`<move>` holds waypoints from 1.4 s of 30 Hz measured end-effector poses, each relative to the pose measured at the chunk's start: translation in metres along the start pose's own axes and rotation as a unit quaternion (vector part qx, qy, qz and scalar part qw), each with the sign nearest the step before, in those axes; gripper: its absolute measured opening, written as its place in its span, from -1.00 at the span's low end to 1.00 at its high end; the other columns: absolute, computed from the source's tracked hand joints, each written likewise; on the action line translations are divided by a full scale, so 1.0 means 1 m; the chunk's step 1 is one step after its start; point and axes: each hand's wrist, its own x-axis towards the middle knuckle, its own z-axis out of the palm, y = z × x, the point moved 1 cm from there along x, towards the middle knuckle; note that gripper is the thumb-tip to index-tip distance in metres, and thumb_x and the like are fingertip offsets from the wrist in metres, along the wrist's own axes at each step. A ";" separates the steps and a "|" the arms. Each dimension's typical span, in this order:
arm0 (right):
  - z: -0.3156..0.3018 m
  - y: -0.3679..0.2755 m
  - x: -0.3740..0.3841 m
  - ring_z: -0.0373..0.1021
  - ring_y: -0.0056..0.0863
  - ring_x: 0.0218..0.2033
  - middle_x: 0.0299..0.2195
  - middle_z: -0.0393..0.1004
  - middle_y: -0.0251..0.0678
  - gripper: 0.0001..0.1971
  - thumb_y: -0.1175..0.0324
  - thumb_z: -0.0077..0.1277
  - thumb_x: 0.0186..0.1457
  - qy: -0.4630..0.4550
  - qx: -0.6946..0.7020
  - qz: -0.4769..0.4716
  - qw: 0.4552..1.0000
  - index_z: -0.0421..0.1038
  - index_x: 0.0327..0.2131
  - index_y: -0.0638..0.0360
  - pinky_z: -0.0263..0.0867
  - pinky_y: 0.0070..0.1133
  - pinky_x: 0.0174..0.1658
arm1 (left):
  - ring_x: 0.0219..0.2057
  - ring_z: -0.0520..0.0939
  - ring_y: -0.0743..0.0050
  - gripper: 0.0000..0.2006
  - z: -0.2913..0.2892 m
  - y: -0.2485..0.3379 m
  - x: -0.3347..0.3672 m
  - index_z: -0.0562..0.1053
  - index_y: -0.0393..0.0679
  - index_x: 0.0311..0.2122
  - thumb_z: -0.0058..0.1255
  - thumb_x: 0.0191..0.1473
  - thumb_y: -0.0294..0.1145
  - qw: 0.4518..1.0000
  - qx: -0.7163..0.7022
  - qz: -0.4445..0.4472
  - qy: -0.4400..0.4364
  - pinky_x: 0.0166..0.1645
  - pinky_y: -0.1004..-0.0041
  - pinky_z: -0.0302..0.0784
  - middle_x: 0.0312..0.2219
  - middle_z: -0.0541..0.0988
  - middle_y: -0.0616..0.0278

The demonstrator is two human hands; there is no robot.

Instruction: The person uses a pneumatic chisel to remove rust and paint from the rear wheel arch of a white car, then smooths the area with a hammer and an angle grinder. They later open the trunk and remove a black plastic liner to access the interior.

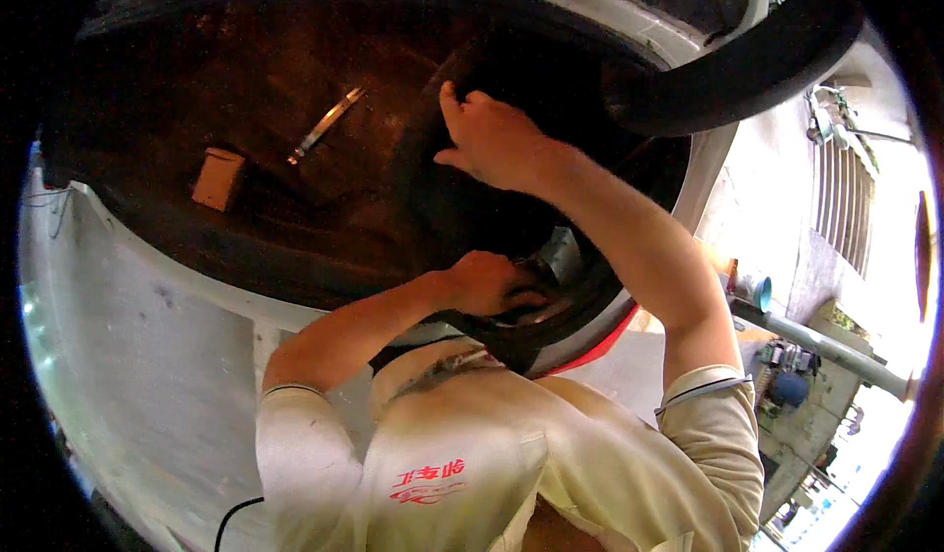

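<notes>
My right hand (pixel 492 139) reaches into a dark, carpeted car compartment, over a black hollow. Its index finger and thumb are stretched apart, and no object shows in it. Closer to my body, my left hand (pixel 492 285) is at the near rim with its fingers curled. What they hold, if anything, is lost in shadow. Just beyond those fingers sits a grey metal piece (pixel 562 255). A small brown box (pixel 218 178) lies on the dark lining (pixel 334 188) at the left. Between the box and my right hand lies a slim, shiny metal tool (pixel 329 124), its exact kind unclear.
Pale car body panels (pixel 167 301) surround the compartment. A thick black curved band (pixel 747 75) arches across the upper right. Beyond the car at right are a grey pipe (pixel 836 348), a slatted grate (pixel 846 193) and cluttered equipment (pixel 787 370).
</notes>
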 end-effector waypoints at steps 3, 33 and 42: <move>0.001 0.011 -0.001 0.35 -0.12 -0.16 -0.13 0.33 0.05 -0.23 0.18 0.09 0.02 -0.034 0.004 -0.013 0.999 -0.05 0.18 0.36 0.32 -0.39 -0.08 | -0.38 0.57 -0.07 -0.56 -0.003 0.006 0.000 0.51 -0.01 -0.19 -0.23 0.11 0.10 0.999 0.036 -0.008 0.006 -0.29 0.12 0.49 -0.39 0.57 -0.01; -0.020 0.029 -0.005 0.35 -0.08 -0.15 -0.19 0.37 0.06 -0.28 0.14 0.03 0.08 -0.044 0.049 -0.082 0.994 -0.03 0.16 0.40 0.28 -0.37 -0.07 | -0.22 0.53 0.34 -0.58 -0.004 0.008 -0.034 0.41 -0.21 -0.08 -0.19 0.20 -0.05 0.928 -0.259 -0.203 0.173 -0.09 0.44 0.44 -0.34 0.56 0.14; -0.024 0.026 -0.006 0.36 -0.07 -0.17 -0.23 0.38 0.08 -0.28 0.12 0.01 0.09 -0.045 0.054 -0.085 0.994 -0.02 0.15 0.45 0.30 -0.36 -0.08 | -0.13 0.47 0.31 -0.47 0.023 0.020 -0.027 0.37 -0.23 0.00 -0.30 0.21 0.06 0.873 -0.352 -0.238 0.240 0.07 0.42 0.28 -0.19 0.51 0.08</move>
